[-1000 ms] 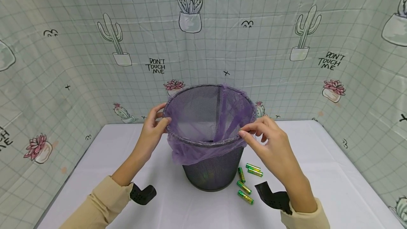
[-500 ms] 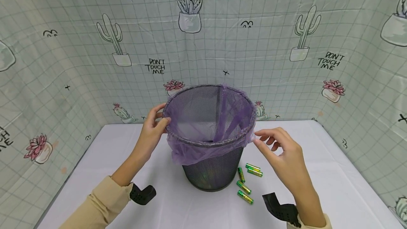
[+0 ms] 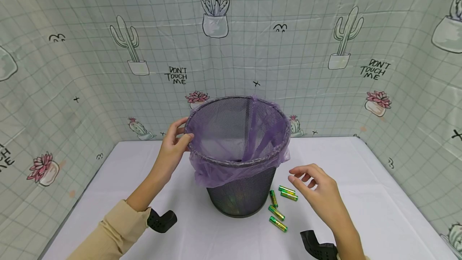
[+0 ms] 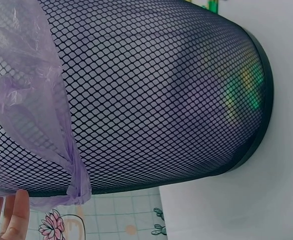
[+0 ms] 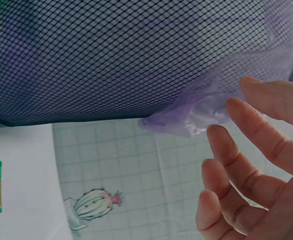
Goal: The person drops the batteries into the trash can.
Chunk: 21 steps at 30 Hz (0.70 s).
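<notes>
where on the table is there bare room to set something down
The white table is bare between the right hand and the right backdrop, and between the left black wrist mount and the mesh bin. It is crowded beside the bin's right base, where five batteries lie.

The head view looks forward and down from above; 2 close wrist views share the mesh bin (image 3: 239,195).

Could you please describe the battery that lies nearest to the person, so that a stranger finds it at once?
On the white table stands a black mesh bin with a purple liner. In the head view, green-and-gold batteries lie just right of its base. Take the lowest battery: unlike the others, it has no battery below it.
</notes>
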Motion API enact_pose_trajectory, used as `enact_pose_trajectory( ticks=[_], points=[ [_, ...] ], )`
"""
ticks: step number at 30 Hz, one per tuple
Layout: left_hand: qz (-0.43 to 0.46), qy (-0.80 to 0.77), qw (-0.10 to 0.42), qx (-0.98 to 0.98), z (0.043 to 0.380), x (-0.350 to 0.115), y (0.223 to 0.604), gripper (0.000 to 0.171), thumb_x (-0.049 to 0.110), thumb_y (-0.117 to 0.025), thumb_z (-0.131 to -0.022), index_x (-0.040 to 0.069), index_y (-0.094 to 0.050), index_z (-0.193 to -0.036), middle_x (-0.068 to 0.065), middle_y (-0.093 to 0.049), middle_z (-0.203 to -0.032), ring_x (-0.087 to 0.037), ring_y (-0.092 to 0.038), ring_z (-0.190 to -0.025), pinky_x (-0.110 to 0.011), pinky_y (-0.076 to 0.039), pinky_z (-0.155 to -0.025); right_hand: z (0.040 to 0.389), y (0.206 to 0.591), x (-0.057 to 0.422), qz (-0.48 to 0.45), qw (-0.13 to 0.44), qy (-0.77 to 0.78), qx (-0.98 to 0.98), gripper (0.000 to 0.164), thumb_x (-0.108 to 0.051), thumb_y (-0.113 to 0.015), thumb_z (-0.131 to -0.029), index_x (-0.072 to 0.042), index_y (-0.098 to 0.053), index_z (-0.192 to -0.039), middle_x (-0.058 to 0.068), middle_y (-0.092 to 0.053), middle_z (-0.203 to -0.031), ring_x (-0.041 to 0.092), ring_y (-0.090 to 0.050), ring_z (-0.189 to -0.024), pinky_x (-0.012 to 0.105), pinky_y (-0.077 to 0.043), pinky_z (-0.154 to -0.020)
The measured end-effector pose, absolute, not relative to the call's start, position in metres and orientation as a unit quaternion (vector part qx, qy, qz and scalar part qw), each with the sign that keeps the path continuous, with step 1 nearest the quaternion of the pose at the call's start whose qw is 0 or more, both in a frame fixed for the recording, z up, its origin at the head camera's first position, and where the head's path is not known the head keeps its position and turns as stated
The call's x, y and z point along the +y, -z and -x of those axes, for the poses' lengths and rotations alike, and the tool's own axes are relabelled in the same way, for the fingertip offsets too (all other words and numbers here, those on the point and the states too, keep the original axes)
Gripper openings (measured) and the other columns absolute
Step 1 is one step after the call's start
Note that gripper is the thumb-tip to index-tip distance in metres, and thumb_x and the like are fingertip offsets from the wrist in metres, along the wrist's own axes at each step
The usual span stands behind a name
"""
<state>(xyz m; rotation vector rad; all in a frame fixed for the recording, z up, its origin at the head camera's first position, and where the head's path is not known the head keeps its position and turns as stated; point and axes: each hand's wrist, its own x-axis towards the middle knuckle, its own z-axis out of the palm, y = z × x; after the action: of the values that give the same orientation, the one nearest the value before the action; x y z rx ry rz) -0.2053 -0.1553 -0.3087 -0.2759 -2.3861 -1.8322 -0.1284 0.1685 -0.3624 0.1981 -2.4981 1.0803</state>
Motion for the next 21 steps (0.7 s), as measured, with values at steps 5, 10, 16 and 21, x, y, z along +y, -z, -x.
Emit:
enact_pose_trajectory(
  ticks=[5, 10, 16, 21],
  points=[
    [0.090, 0.607, 0.059, -0.787, 0.205, -0.155, 0.309, 0.053, 0.013, -0.046, -0.094, 0.015, -0.030, -0.144, -0.015, -0.045, -0.126, -0.010, -0.051, -0.091, -0.018, -0.048, -0.076, 0.131, 0.373, 0.172, -0.062, 0.174, -0.385, -0.904, 0.014, -0.025, -0.066, -0.086, -0.016, -0.067, -0.096, -0.006, -0.061, -0.089, 0.001, -0.048, -0.075, 0.019, -0.045, -0.065],
    [0.090, 0.608, 0.060, -0.787, 0.206, -0.155, 0.309, 0.053, 0.013, -0.045, -0.094, 0.016, -0.030, -0.144, -0.015, -0.045, -0.125, -0.009, -0.051, -0.091, -0.018, -0.048, -0.076, 0.136, 0.383, 0.174, -0.058, 0.137, -0.392, -0.908, 0.016, -0.025, -0.066, -0.086, -0.015, -0.068, -0.098, -0.005, -0.061, -0.089, 0.001, -0.048, -0.075, 0.020, -0.044, -0.064],
    [0.085, 0.605, 0.056, -0.789, 0.207, -0.155, 0.309, 0.053, 0.013, -0.045, -0.094, 0.017, -0.031, -0.144, -0.014, -0.045, -0.126, -0.009, -0.051, -0.092, -0.018, -0.048, -0.076, 0.140, 0.397, 0.177, -0.052, 0.067, -0.401, -0.912, 0.022, -0.027, -0.066, -0.085, -0.013, -0.066, -0.103, -0.003, -0.059, -0.086, 0.007, -0.050, -0.077, 0.022, -0.043, -0.063],
    [0.085, 0.605, 0.059, -0.789, 0.207, -0.155, 0.310, 0.053, 0.013, -0.046, -0.093, 0.017, -0.031, -0.144, -0.014, -0.045, -0.126, -0.009, -0.051, -0.091, -0.018, -0.048, -0.076, 0.144, 0.405, 0.178, -0.051, 0.011, -0.407, -0.912, 0.029, -0.027, -0.066, -0.085, -0.009, -0.065, -0.107, 0.001, -0.060, -0.090, 0.013, -0.050, -0.081, 0.025, -0.042, -0.064]
  ],
)
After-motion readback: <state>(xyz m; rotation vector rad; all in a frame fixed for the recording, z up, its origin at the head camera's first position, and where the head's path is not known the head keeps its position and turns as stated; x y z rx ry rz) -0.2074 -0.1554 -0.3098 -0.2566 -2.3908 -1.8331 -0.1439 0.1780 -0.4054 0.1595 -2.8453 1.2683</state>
